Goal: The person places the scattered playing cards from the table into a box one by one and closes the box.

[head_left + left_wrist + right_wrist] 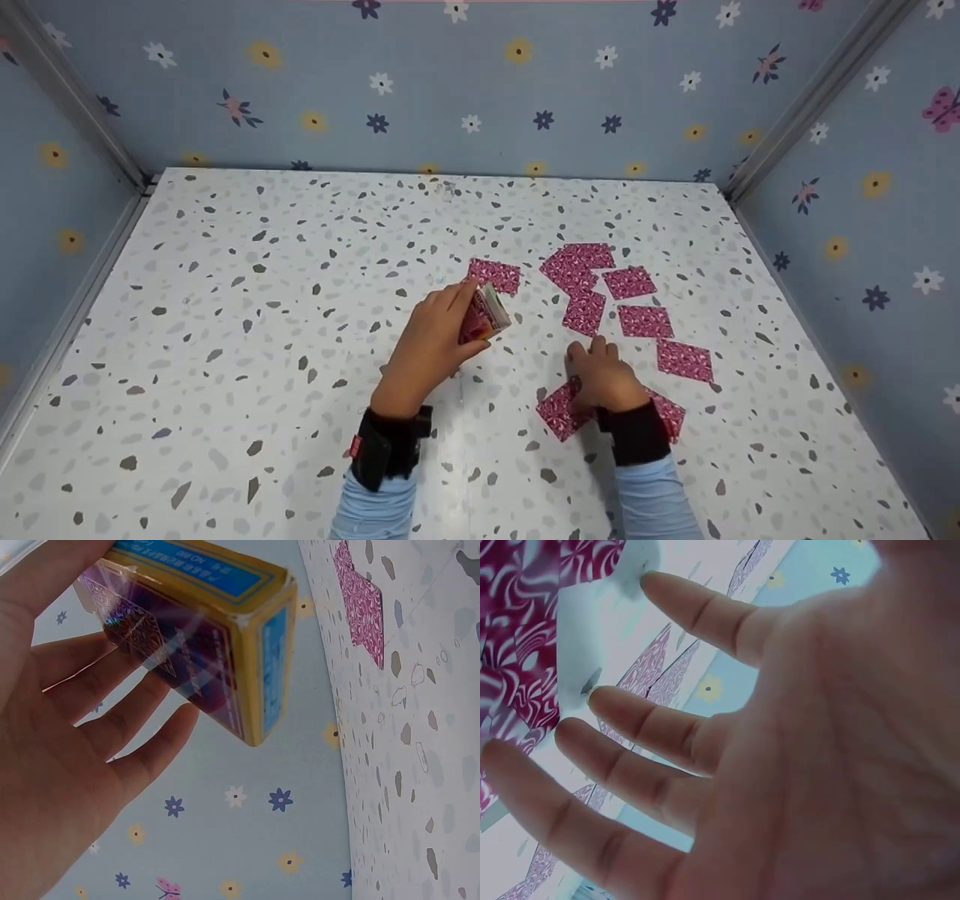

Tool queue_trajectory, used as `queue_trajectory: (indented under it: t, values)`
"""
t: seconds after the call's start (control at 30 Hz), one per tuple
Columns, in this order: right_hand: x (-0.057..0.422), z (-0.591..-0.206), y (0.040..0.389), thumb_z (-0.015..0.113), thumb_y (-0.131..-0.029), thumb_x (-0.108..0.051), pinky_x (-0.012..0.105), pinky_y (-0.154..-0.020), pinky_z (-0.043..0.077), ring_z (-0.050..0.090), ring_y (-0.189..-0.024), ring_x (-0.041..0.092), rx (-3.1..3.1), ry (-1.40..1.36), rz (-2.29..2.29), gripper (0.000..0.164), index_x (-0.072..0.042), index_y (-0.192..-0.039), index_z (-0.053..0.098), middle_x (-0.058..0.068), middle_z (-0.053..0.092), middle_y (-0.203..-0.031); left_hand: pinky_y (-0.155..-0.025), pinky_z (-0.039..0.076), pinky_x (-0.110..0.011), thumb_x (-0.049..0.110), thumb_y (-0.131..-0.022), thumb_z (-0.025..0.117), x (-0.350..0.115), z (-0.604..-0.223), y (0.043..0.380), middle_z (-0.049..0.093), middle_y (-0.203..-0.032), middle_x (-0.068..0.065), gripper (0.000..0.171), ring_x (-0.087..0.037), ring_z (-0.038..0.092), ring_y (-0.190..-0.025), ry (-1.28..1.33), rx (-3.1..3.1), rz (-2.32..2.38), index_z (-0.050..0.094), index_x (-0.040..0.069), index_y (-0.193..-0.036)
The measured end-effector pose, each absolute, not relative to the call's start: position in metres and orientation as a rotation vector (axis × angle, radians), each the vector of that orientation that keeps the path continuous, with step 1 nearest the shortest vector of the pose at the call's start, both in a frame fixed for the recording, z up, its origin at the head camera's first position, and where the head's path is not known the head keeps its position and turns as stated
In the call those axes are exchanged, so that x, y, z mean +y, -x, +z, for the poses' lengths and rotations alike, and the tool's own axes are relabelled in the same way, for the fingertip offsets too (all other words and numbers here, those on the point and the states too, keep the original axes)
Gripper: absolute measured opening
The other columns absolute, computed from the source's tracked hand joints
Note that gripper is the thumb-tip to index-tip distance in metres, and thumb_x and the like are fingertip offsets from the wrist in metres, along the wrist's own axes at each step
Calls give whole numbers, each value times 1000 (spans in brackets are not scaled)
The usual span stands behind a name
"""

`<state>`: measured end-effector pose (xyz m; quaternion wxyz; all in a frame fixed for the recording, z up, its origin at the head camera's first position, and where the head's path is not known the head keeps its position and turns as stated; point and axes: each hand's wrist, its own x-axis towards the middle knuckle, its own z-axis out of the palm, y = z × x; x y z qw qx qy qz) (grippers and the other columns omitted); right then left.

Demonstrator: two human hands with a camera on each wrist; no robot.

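Observation:
My left hand (431, 341) grips a playing card box (480, 319) above the table. In the left wrist view the card box (195, 637) is gold-edged with blue panels and a shiny dark purple face, held between thumb and fingers. My right hand (606, 375) hovers low over the table at the right, partly covering pink-patterned playing cards (562, 411). Its fingers (622, 772) are extended and spread in the right wrist view, close to the patterned cards (525, 637); whether a fingertip touches one is hard to tell. Nothing shows in its grasp.
Several more face-down cards (646, 321) lie scattered at the right, some overlapping in a cluster (574, 268). A single card (499, 275) lies just beyond the left hand. The speckled white table (262, 337) is bordered by flower-patterned walls (465, 90) at the back and sides.

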<state>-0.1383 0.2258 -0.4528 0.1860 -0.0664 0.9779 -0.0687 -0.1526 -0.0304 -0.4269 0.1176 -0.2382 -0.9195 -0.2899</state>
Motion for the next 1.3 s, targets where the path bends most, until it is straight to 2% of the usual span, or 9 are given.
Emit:
queue_trajectory:
  t: [0.23,0.63,0.8,0.97,1.17,1.3]
  values:
    - [224,-453,137,84,-59,-15,43,-67,46,40,-90,32,2804,214,-231,49,-6,-91,48,18,40,-100,-99,42,-46,31,-76,76,-32,-427,154,53,-130,-13,79,-32,51,-116,693,-2694,-859,38,5,-141]
    - [222,-454,138,82,-64,-14,47,-73,47,46,-89,33,2779,179,-280,45,-1,-90,49,18,45,-97,-98,43,-45,32,-76,76,-33,-428,153,54,-128,-13,81,-31,51,-116,688,-2698,-854,37,6,-143]
    - [221,-456,142,77,-67,-8,38,-65,47,52,-75,26,2722,105,-414,35,-4,-89,50,11,53,-86,-98,43,-45,31,-76,77,-33,-427,154,54,-127,-13,80,-31,52,-115,689,-2683,-853,38,5,-141]
    - [221,-457,144,74,-69,-5,28,-55,41,49,-64,18,2700,129,-565,29,-5,-87,51,4,54,-75,-97,44,-46,30,-75,77,-33,-427,154,54,-126,-14,80,-32,52,-114,688,-2686,-842,38,5,-141]
    - [224,-457,145,70,-76,-7,26,-56,41,50,-65,17,2706,96,-613,13,-6,-79,56,3,55,-73,-98,43,-46,31,-76,77,-32,-428,154,54,-127,-13,81,-31,52,-114,690,-2695,-853,38,6,-142]
    - [226,-454,146,67,-81,-12,27,-58,40,49,-64,16,2724,97,-635,13,-7,-76,56,2,53,-71,-97,44,-46,32,-75,77,-31,-428,154,54,-127,-13,81,-31,52,-114,695,-2687,-848,38,6,-142]
